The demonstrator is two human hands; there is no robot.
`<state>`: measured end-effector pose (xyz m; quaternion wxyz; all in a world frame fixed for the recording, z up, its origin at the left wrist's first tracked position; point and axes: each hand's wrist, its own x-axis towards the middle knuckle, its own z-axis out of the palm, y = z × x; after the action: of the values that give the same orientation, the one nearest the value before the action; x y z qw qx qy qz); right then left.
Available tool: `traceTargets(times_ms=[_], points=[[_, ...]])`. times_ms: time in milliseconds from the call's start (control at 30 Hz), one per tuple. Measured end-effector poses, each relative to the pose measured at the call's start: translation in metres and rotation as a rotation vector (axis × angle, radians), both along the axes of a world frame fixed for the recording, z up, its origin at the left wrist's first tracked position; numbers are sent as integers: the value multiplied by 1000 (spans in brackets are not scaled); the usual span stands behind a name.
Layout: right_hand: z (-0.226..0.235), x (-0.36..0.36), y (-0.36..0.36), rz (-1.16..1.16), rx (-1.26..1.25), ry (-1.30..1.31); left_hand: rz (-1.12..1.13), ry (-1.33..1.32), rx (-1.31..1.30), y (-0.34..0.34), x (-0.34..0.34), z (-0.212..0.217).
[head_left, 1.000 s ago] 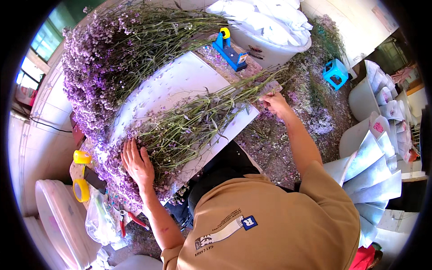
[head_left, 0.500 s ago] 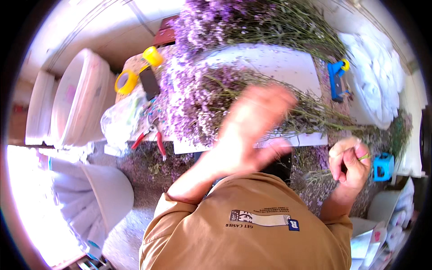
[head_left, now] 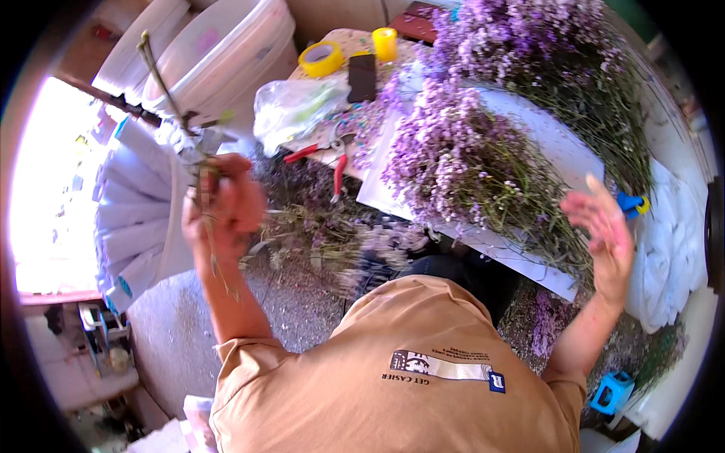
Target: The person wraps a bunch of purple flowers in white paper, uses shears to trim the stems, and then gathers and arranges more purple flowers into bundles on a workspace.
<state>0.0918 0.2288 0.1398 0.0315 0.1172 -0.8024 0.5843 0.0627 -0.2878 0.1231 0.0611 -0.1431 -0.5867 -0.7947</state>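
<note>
My left hand (head_left: pixel 226 196) is raised at the left, closed round a green flower stem (head_left: pixel 160 75). The stem's bare end points up past the fingers, and thin strands trail below them. My right hand (head_left: pixel 604 238) is open with fingers apart, beside the stem ends of a bunch of small purple flowers (head_left: pixel 461 143). That bunch lies on a white board (head_left: pixel 529 113); whether my right fingers touch its stems, I cannot tell. A larger pile of purple flowers (head_left: pixel 529 38) lies beyond it.
Red-handled pruning shears (head_left: pixel 338 155), a plastic bag (head_left: pixel 291 113), yellow tape rolls (head_left: pixel 321 60) and a dark phone (head_left: pixel 362 77) lie at the table's left. A blue tape dispenser (head_left: pixel 630 205) is at right. A wrapped bucket (head_left: pixel 143 204) stands left; cuttings (head_left: pixel 310 241) litter the floor.
The view has swung left. My left hand has moved from over the flower bunch to the far left and now shows a stem in it. My right hand has gone from curled to open beside the bunch.
</note>
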Motion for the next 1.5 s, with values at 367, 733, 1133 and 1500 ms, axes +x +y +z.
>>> traceTargets(times_ms=[367,733,1133,1500], points=[[-46,78,107,-464,651,-9,618,-678,-2067,-93,9,-105],[-87,94,157,-405,1279,-329,73,758,-1359,299,-82,-48],[-178,40,250,-162,1264,-322,94,664,-1376,304,-126,-166],[-176,45,235,-348,1158,-209,-310,270,-1358,296,-168,-93]])
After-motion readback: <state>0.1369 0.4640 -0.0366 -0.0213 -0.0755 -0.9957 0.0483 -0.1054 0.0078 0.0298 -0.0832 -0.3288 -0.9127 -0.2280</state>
